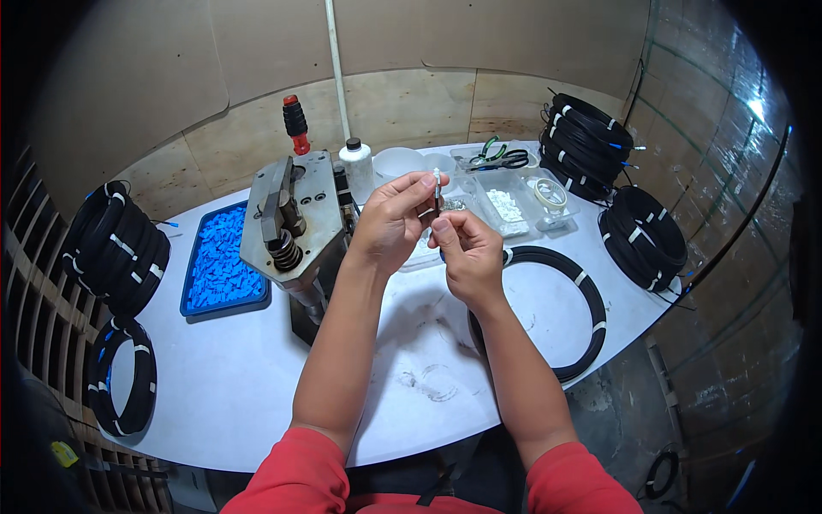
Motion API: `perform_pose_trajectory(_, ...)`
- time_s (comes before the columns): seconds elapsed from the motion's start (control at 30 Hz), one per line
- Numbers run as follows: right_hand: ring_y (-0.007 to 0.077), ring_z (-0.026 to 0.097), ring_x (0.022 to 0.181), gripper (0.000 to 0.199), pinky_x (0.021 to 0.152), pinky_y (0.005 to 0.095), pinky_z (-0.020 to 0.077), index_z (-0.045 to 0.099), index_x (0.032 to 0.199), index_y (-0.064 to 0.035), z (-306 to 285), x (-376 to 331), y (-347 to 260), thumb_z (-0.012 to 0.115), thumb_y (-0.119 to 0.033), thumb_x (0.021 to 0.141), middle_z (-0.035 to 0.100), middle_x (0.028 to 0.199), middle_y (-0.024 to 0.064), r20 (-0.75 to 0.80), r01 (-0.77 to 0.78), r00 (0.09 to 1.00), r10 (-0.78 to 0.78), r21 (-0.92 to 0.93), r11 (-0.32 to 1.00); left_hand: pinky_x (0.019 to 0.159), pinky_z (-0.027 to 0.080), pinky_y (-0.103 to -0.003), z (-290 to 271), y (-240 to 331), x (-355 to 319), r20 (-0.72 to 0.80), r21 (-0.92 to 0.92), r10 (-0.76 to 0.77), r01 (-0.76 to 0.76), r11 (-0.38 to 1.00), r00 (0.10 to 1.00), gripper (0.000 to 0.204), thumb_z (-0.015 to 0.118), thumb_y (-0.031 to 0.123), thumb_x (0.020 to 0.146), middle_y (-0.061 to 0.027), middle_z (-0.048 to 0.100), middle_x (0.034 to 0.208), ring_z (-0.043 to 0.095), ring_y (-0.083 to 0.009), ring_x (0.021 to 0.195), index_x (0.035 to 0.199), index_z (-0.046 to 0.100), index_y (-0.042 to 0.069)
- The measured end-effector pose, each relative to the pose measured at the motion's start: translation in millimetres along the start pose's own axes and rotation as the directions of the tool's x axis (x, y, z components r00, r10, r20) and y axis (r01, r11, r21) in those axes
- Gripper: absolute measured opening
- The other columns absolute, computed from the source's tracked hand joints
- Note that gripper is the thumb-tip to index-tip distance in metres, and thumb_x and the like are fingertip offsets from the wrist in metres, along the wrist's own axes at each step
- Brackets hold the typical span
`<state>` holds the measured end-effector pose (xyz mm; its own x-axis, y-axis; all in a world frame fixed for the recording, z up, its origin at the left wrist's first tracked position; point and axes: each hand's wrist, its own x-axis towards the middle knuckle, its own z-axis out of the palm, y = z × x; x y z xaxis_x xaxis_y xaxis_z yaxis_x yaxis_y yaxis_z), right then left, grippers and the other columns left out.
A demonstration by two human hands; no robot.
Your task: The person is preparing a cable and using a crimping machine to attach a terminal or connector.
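Note:
Above the middle of the table, my left hand (392, 221) pinches a slim cable connector (437, 185) between thumb and fingertips. The connector stands upright, with a white tip and a metallic-looking body. Just below it my right hand (473, 259) is closed, thumb on top, round the dark cable end under the connector; most of that end is hidden by the fingers. Next to my right hand a black cable coil (592, 301), bound with white ties, lies flat on the table. Whether the held end belongs to this coil I cannot tell.
Left of my hands stands a metal press (318, 199) with a red-and-black-handled screwdriver (294, 124) behind it. A blue tray (224, 310) holds blue pieces. Clear bins (514, 231), a white-capped bottle (354, 158) and pliers (505, 160) sit behind. Stacked coils (586, 141) flank the table.

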<state>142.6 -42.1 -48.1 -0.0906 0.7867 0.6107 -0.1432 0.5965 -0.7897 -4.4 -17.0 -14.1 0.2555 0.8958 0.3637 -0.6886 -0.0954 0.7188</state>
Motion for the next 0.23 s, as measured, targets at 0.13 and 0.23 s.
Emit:
perform_pose_trajectory(0.13,0.0079,0.062,0.075,0.02,0.071,0.0235,0.0496,0.067,0.103,-0.0014,9.7,-2.1,6.8,0.065,-0.021,0.105,0.067,0.081,0.0009,-0.015,0.011,1.0,-0.009,0.132,0.991,0.081,0.05,-0.028,15.5,10.5,-6.4,-0.093,0.241,0.132,-0.106,0.965,0.987,0.025,0.067,0.017,0.101,-0.0011,0.066,0.093,0.06,-0.0111,0.085,0.12,0.07,0.0)
perform_pose_trajectory(0.23,0.0084,0.061,0.071,0.018,0.067,0.0213,0.0489,0.065,0.11,-0.0041,8.4,-3.0,16.4,0.06,-0.021,0.108,0.066,0.081,0.0013,-0.025,-0.04,0.999,0.043,0.111,0.993,0.09,0.05,-0.024,38.6,17.8,-17.7,-0.117,0.532,0.301,-0.196,0.824,0.947,0.03,0.073,0.019,0.098,-0.0023,0.071,0.102,0.064,-0.0116,0.097,0.122,0.072,0.001)
